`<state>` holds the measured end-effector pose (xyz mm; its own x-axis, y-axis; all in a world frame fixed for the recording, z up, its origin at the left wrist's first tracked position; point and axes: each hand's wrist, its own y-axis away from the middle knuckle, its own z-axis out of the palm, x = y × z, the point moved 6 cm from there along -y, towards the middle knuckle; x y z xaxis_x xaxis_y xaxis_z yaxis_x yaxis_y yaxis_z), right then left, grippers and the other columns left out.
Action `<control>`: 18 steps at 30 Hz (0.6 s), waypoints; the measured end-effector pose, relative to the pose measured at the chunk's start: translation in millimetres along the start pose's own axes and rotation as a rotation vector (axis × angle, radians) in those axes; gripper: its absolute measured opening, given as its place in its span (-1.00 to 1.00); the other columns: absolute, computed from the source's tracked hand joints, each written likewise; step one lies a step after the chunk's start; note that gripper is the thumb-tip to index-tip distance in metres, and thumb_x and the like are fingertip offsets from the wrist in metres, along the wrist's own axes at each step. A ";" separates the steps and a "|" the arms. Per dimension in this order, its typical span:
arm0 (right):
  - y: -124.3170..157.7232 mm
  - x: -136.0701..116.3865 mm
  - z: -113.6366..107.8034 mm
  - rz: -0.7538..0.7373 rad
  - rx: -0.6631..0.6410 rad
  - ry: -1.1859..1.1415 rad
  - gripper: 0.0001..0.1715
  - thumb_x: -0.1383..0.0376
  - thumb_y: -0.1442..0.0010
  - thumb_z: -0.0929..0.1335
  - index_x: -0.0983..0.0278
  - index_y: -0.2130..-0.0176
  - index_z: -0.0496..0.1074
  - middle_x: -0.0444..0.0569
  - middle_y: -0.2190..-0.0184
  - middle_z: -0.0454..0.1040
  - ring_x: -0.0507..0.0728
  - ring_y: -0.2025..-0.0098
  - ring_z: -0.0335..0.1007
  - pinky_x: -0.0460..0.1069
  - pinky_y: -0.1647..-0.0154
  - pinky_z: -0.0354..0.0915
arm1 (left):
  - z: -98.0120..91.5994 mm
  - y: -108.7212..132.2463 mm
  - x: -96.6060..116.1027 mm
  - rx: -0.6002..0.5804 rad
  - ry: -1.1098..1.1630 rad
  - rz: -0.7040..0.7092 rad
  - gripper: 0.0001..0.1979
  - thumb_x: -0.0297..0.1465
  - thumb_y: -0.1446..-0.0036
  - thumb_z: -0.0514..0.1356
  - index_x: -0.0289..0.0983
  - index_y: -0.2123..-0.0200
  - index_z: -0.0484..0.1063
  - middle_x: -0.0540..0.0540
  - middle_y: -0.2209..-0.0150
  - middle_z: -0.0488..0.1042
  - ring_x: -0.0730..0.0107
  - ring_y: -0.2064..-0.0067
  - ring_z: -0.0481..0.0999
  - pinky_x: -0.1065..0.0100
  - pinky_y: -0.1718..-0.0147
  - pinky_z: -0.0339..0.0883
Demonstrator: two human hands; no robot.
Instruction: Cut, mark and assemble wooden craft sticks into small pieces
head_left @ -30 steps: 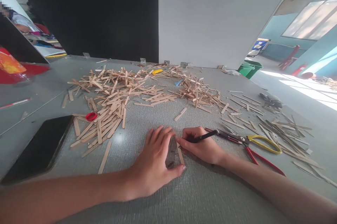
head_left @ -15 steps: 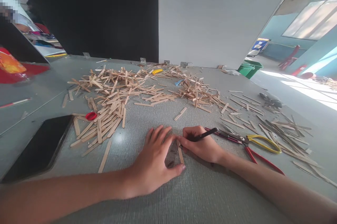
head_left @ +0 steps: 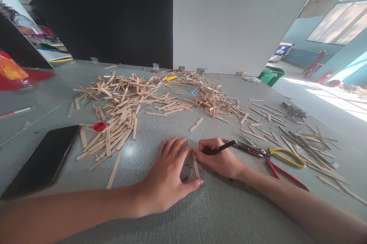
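Note:
My left hand [head_left: 169,175] lies on the table with its fingers spread. Its thumb and index fingertip sit at opposite ends of a short wooden craft stick [head_left: 196,168], seemingly touching it. A black pen [head_left: 226,146] is gripped in my right hand [head_left: 219,158], slanting up to the right. The pen's tip is hidden behind the fingers, near the stick's far end. Just right of this hand lie snips [head_left: 266,153] with one yellow and one red handle, beside a thin dark purple rod [head_left: 246,150].
Craft sticks [head_left: 123,122] are heaped beyond my hands, with cut strips [head_left: 312,152] at the right. A phone [head_left: 43,160], a red ring [head_left: 99,126] and a yellow object [head_left: 171,78] lie around. Black [head_left: 114,15] and grey [head_left: 229,18] panels stand behind. Another person [head_left: 25,22] is partly visible far left.

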<state>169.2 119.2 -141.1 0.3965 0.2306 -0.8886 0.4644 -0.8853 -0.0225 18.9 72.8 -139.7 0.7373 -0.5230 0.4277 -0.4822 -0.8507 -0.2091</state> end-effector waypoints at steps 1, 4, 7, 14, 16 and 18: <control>-0.1 -0.2 0.0 0.000 0.004 0.005 -0.61 0.26 -0.25 0.36 0.24 0.58 0.27 -0.21 0.70 0.30 -0.04 0.63 0.11 -0.11 0.61 0.01 | 0.0 -0.2 -0.2 0.009 -0.001 0.001 -0.38 -0.05 -0.13 0.37 -0.17 -0.17 0.32 -0.26 -0.36 0.26 -0.29 -0.40 0.14 -0.37 -0.31 0.06; -0.1 -0.5 -0.3 -0.007 0.021 0.030 -0.60 0.26 -0.24 0.36 0.23 0.59 0.26 -0.22 0.70 0.27 -0.04 0.61 0.08 -0.10 0.59 0.01 | -0.9 -0.9 0.5 0.034 0.007 0.016 -0.37 -0.04 -0.09 0.40 -0.15 -0.14 0.33 -0.25 -0.34 0.28 -0.29 -0.38 0.16 -0.36 -0.29 0.10; 0.0 -0.2 0.7 -0.005 0.015 0.039 -0.60 0.26 -0.24 0.36 0.23 0.58 0.26 -0.23 0.70 0.25 -0.03 0.61 0.07 -0.09 0.58 0.00 | -2.6 -1.7 1.3 0.046 0.018 0.019 -0.36 -0.05 -0.07 0.42 -0.14 -0.14 0.34 -0.24 -0.33 0.29 -0.29 -0.37 0.18 -0.34 -0.28 0.13; 0.3 -1.4 -0.1 -0.003 0.011 0.028 -0.60 0.24 -0.25 0.36 0.22 0.58 0.24 -0.23 0.70 0.25 -0.03 0.63 0.09 -0.09 0.59 -0.01 | -1.9 -1.8 1.9 0.023 -0.003 0.018 -0.36 -0.04 -0.09 0.41 -0.16 -0.14 0.32 -0.27 -0.33 0.27 -0.29 -0.37 0.17 -0.35 -0.28 0.11; 0.2 -1.6 -0.6 -0.015 0.010 0.031 -0.59 0.22 -0.27 0.35 0.22 0.57 0.25 -0.21 0.69 0.29 -0.02 0.61 0.11 -0.09 0.57 0.02 | -0.8 -0.9 0.8 0.024 -0.006 0.019 -0.33 -0.03 -0.10 0.40 -0.16 -0.17 0.30 -0.27 -0.34 0.27 -0.29 -0.38 0.17 -0.35 -0.28 0.11; 0.1 -1.6 -1.3 -0.032 0.021 0.044 -0.59 0.20 -0.28 0.35 0.23 0.56 0.25 -0.20 0.67 0.32 -0.02 0.59 0.12 -0.09 0.55 0.03 | 0.4 -0.2 -0.1 0.023 -0.011 0.020 -0.31 -0.03 -0.11 0.40 -0.17 -0.19 0.28 -0.28 -0.34 0.27 -0.29 -0.38 0.17 -0.35 -0.29 0.10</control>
<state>169.6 119.3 -139.1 0.4164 0.2758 -0.8663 0.4606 -0.8855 -0.0605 19.1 73.0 -140.0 0.7326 -0.5406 0.4136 -0.4863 -0.8409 -0.2377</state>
